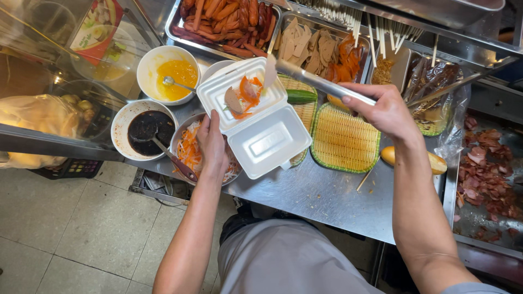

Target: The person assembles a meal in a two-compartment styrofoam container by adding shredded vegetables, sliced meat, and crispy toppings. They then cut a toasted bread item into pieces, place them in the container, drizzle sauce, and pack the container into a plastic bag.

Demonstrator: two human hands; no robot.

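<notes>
- The left hand (212,142) grips the open white foam box (253,117) by its near-left edge, fingers closed on the rim, holding it tilted above the steel counter (321,196).
- In the box's upper half, toward 11 o'clock from its hinge, lie a round slice of pale meat, orange carrot shreds and some white bits.
- The right hand (384,111) is clamped round long metal tongs (321,83); their tips, at 10 o'clock from the hand, pinch a thin pale slice (270,71) just over the box's far edge.
- Under the left hand, at 6 o'clock from the box's filled half, sits a bowl of shredded carrot and white strands (190,149).
- At 9 o'clock from that, a white bowl of dark sauce (144,128) with a spoon in it; at 12 o'clock from that one, a bowl of yellow sauce (171,73).
- Green woven trays (343,141) lie at 3 o'clock from the box, a cucumber (300,96) just behind it.
- A tray of sausages (226,19) stands at 12 o'clock, and a bread roll (414,158) lies at 3 o'clock, beyond the woven trays.
</notes>
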